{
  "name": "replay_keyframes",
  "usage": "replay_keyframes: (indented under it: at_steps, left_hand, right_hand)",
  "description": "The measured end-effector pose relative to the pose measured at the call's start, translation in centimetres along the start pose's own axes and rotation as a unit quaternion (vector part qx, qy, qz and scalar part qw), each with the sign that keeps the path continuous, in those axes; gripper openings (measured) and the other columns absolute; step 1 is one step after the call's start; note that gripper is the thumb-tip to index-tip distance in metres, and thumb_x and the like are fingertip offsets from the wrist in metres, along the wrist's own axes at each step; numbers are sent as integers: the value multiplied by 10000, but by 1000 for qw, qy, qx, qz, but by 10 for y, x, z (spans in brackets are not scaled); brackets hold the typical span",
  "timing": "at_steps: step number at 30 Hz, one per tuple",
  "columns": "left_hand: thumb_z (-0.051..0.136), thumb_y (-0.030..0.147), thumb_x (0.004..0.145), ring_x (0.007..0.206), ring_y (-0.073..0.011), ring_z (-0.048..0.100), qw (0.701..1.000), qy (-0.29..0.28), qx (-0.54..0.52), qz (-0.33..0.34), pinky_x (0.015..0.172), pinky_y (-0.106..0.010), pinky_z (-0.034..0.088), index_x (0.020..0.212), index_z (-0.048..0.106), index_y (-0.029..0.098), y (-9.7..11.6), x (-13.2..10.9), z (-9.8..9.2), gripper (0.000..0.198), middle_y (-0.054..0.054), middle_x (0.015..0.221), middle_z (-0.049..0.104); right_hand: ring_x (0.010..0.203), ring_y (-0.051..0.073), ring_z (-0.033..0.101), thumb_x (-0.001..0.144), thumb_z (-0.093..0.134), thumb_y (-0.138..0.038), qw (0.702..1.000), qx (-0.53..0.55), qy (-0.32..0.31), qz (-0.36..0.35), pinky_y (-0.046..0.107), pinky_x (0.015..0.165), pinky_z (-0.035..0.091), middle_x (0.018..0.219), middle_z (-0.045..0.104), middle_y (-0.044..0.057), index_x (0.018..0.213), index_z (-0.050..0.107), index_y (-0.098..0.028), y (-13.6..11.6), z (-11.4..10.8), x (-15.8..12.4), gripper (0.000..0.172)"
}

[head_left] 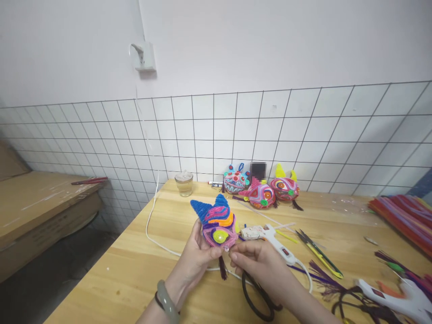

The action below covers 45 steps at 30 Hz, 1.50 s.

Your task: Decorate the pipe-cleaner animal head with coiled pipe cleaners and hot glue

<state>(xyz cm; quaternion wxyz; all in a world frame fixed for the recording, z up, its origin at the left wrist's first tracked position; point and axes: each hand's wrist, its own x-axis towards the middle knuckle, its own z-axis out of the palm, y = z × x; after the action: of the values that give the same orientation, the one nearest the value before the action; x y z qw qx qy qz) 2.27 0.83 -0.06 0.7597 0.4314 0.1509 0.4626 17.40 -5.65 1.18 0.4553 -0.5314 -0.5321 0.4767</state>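
Note:
A fuzzy pipe-cleaner animal-head ornament (221, 225) with blue ears, colourful stripes and a yellow eye is held upright above the table. My left hand (199, 256) grips it from the left and below, thumb along the lower front. At its lower right edge, my right hand (251, 261) is closed in a pinch next to a tiny clear bit; what lies between the fingertips is hidden. A dark tassel (222, 268) hangs under the ornament. Just behind my right hand lies a white glue gun (278, 245). A black cord loop (258, 310) shows beneath that hand.
Three similar ornaments (261, 195) stand by the tiled wall, near a glass cup (184, 184). Right of the glue gun lie yellow-and-black tweezers (320, 254), a second glue gun (398, 297) and a pipe-cleaner bundle (405, 220). A white cable (150, 220) crosses the table's left side.

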Motion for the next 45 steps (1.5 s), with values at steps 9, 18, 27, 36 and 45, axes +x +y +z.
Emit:
replay_keyframes:
  at_steps: [9, 18, 27, 36, 45]
  left_hand:
    - [845, 162, 551, 939, -260, 662, 996, -78, 31, -29, 838, -370, 490, 1226, 496, 239, 4, -4, -5, 764, -125, 1098, 688]
    - [871, 278, 515, 983, -307, 637, 991, -131, 25, -35, 768, -371, 508, 1220, 546, 246, 13, -8, -9, 777, -136, 1131, 663]
    - [723, 327, 733, 1001, -286, 640, 1000, 24, 7, -6, 900, -411, 467, 1018, 716, 168, 19, -4, -4, 327, -108, 988, 740]
    - [741, 151, 679, 751, -198, 680, 995, 68, -75, 5, 749, -325, 523, 814, 741, 137, 25, -1, -3, 136, -65, 797, 751]
    - [760, 138, 659, 676, -175, 663, 988, 103, -111, -33, 663, -322, 538, 810, 721, 125, 18, 2, -11, 156, -75, 767, 743]
  right_hand:
    - [477, 89, 586, 665, 719, -547, 990, 119, -55, 45, 215, 524, 441, 623, 687, 32, 652, 692, -140, 10, 9, -1, 409]
    - [477, 120, 569, 654, 702, -536, 997, 73, -25, 15, 247, 544, 459, 556, 665, 14, 592, 695, -166, 5, 13, 0, 375]
    - [488, 124, 509, 695, 644, -368, 1000, -22, -1, 5, 233, 540, 394, 508, 586, -33, 585, 696, -182, 6, 8, 3, 222]
    - [543, 164, 531, 750, 577, -407, 993, -100, 43, -33, 258, 568, 417, 515, 575, -15, 538, 648, -205, 2, -3, 2, 301]
    - [657, 195, 603, 840, 503, -499, 975, -191, 59, -98, 276, 619, 476, 635, 627, 24, 675, 658, -202, -11, -26, 0, 374]
